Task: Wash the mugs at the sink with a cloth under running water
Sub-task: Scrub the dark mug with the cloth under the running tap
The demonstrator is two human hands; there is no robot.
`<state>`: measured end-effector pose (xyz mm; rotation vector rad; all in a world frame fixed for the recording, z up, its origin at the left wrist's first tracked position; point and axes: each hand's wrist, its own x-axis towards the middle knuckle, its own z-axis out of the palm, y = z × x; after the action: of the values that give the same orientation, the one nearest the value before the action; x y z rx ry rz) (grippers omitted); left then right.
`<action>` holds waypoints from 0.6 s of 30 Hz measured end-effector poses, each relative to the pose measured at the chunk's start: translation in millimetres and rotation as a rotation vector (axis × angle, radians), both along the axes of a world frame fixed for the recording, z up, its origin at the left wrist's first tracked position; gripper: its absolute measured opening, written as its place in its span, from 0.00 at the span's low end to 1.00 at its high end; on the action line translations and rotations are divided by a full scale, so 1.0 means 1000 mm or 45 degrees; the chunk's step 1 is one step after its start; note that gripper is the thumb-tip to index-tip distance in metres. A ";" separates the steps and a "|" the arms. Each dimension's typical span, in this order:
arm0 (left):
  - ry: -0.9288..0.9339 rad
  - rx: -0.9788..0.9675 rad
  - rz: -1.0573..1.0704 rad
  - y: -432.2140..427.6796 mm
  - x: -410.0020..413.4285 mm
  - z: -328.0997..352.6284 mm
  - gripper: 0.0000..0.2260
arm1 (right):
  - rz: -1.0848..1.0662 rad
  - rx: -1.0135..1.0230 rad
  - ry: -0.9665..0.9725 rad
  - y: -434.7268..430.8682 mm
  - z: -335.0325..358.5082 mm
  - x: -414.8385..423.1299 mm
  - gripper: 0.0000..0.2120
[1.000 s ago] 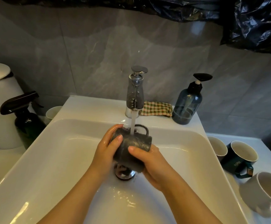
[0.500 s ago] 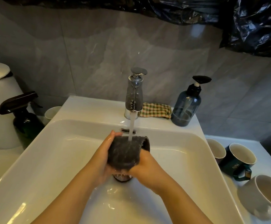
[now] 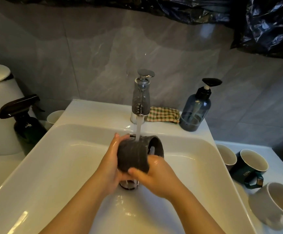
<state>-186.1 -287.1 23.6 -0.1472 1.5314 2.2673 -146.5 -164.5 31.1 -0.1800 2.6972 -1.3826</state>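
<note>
A dark mug is held over the drain, mostly wrapped in a wet dark grey cloth; only its rim and handle side show at the right. My left hand grips the wrapped mug from the left. My right hand grips the cloth and mug from below right, thumb across the cloth's lower edge. Water runs from the chrome tap onto the cloth. The white sink surrounds both hands.
Three mugs stand on the counter at the right: a pale one, a dark green one and a grey one. A blue soap bottle and checked cloth sit behind the basin. A dark spray bottle and white cup stand left.
The cloth has been drawn over the mug, covering most of it. The mug has turned so its handle no longer points up, and both hands have shifted around it under the stream.
</note>
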 end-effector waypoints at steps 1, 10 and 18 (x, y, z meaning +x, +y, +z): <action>-0.019 -0.044 0.019 0.000 -0.001 -0.002 0.14 | 0.017 0.069 0.008 0.000 -0.004 0.000 0.10; 0.460 -0.348 0.024 0.000 0.001 -0.002 0.10 | -0.383 -1.290 -0.510 0.001 0.007 -0.005 0.09; 0.553 -0.526 0.202 -0.008 -0.004 -0.013 0.04 | -0.253 -1.276 -0.531 -0.009 0.001 -0.006 0.11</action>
<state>-189.7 -295.0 10.8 0.1260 2.2785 2.1620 -152.1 -174.0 32.0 0.2824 1.5351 -2.3742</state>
